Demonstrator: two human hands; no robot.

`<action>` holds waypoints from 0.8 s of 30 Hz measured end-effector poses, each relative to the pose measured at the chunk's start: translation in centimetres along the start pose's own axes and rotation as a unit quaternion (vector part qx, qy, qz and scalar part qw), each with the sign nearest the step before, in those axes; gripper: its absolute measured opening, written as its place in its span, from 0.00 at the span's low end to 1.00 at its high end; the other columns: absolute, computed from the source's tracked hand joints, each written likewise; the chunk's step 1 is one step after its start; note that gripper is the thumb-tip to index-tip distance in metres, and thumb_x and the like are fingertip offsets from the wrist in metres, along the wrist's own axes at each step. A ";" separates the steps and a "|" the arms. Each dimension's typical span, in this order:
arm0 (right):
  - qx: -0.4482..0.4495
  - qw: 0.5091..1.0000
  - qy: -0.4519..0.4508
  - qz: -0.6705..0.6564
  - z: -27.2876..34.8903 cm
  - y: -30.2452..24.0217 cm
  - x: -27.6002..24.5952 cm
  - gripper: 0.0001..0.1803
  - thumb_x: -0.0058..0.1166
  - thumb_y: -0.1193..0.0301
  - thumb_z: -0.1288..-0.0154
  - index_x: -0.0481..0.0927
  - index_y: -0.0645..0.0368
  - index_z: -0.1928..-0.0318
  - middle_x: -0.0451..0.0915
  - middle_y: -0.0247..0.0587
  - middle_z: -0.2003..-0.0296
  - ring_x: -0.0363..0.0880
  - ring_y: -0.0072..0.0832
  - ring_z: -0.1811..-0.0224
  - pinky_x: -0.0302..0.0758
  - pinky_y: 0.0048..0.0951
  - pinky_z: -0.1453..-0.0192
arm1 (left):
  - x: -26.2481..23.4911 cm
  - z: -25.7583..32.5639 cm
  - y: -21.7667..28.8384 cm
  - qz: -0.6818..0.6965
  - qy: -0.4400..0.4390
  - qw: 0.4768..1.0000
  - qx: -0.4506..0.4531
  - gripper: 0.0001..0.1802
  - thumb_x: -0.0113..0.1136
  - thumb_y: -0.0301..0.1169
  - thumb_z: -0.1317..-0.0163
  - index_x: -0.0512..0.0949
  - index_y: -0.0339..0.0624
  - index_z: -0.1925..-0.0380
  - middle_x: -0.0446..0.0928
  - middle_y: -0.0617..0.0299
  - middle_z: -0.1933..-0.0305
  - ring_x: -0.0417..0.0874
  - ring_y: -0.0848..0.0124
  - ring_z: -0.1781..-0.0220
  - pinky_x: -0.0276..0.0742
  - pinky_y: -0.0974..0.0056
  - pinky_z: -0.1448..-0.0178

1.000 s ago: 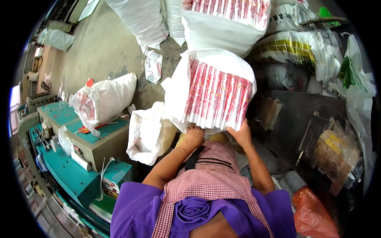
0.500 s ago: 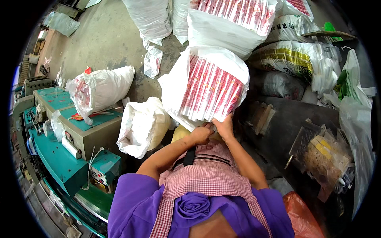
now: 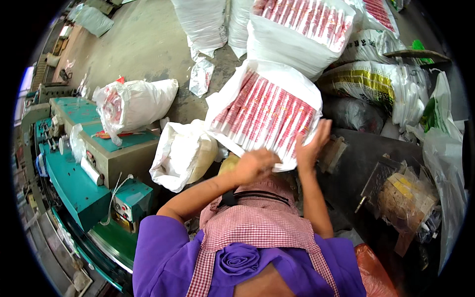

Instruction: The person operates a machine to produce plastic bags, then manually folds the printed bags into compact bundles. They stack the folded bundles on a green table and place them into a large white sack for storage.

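A white woven sack (image 3: 303,83) stands upright in front of me, its mouth folded back. Inside it, slim red-and-white printed packets (image 3: 269,106) are packed side by side in rows. My left hand (image 3: 255,166), slightly blurred, is closed at the sack's near rim, its fingertips partly hidden. Along the right side of the sack, my right hand (image 3: 310,148) is open with fingers stretched upward, its thumb beside the nearest packets at that corner.
Behind stands a bigger white sack (image 3: 292,47) full of similar packets. To the left are an opened white sack (image 3: 183,153) and a teal machine (image 3: 74,173) with a tied sack (image 3: 138,104) on it. Printed bags (image 3: 368,76) and a dark bench-like surface (image 3: 366,148) lie right.
My right hand has left the near rim and moved right, its fingers opening. My left hand stays near the rim, now closed and raised a little. The packets' sack appears slightly turned.
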State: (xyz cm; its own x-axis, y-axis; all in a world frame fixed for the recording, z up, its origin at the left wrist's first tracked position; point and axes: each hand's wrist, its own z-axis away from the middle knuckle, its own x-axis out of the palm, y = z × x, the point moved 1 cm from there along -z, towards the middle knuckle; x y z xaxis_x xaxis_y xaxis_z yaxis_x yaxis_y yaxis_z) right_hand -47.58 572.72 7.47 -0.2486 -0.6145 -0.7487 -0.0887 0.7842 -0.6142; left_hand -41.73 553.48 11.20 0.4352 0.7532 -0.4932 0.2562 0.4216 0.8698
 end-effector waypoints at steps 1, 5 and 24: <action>0.055 0.997 0.013 0.045 -1.1 1.7 0.5 0.51 0.63 0.66 0.49 0.47 0.68 0.31 0.43 0.62 0.31 0.44 0.53 0.29 0.45 0.45 0.28 | -1.0 -0.6 -2.0 -0.073 0.089 0.993 0.007 0.26 0.64 0.25 0.55 0.75 0.50 0.52 0.76 0.54 0.51 0.77 0.57 0.52 0.75 0.55 0.48; 0.281 0.954 -0.104 -0.033 -2.9 9.8 4.5 0.40 0.63 0.60 0.48 0.62 0.69 0.40 0.68 0.64 0.45 0.66 0.54 0.41 0.62 0.45 0.37 | -7.7 -4.2 -7.9 -0.465 0.237 0.842 -0.137 0.43 0.64 0.32 0.52 0.58 0.54 0.34 0.60 0.50 0.35 0.63 0.46 0.37 0.57 0.46 0.35; 0.353 0.916 0.122 -0.146 -3.4 15.0 3.9 0.12 0.50 0.71 0.38 0.78 0.71 0.61 0.80 0.40 0.67 0.75 0.27 0.68 0.72 0.28 0.64 | -9.5 0.3 -19.4 0.139 0.290 0.899 -0.297 0.21 0.43 0.25 0.48 0.76 0.30 0.55 0.79 0.40 0.62 0.80 0.51 0.58 0.73 0.58 0.50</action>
State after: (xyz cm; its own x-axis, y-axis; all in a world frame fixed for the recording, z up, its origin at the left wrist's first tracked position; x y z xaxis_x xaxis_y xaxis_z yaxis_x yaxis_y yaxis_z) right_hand -53.12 582.42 -3.81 -0.5303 -0.6835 -0.5016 0.4387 0.2851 -0.8522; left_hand -50.56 537.95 -1.03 -0.1566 0.9352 -0.3176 -0.3745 0.2413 0.8953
